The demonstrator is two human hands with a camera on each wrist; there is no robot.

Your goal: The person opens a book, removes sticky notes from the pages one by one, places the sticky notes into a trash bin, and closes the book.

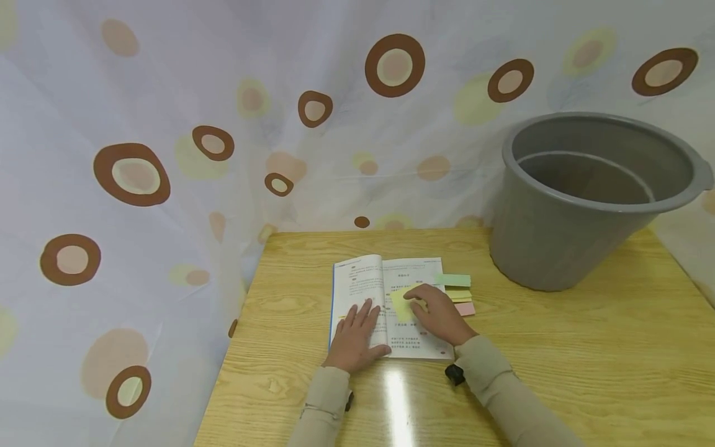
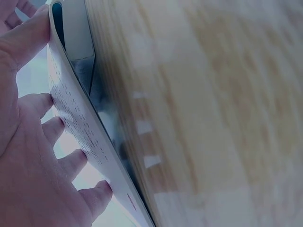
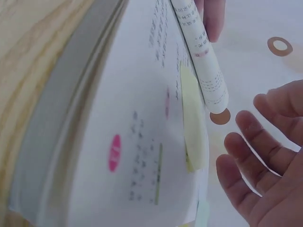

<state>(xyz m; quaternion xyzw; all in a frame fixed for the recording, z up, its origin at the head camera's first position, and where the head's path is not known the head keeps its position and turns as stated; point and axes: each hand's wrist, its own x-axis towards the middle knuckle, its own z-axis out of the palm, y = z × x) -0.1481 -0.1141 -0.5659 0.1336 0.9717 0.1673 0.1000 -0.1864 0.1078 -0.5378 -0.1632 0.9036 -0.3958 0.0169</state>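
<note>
An open book [image 1: 365, 276] with printed text lies on the wooden table. My left hand [image 1: 354, 338] rests on its left page, fingers spread; in the left wrist view the fingertips [image 2: 97, 194] press on the bulging page. A yellow sticky note [image 1: 400, 305] lies on the right page near the fold. My right hand [image 1: 438, 313] hovers over that page with loosely bent fingers beside the note. In the right wrist view, the right hand [image 3: 270, 161] is apart from the sticky note [image 3: 193, 125], with nothing between its fingers.
Green [image 1: 455, 280], yellow [image 1: 460, 296] and pink [image 1: 466, 308] paper tabs stick out past the book's right edge. A large grey bucket [image 1: 550, 242] stands at the back right of the table [image 1: 614, 354]. Behind hangs a patterned curtain [image 1: 335, 143].
</note>
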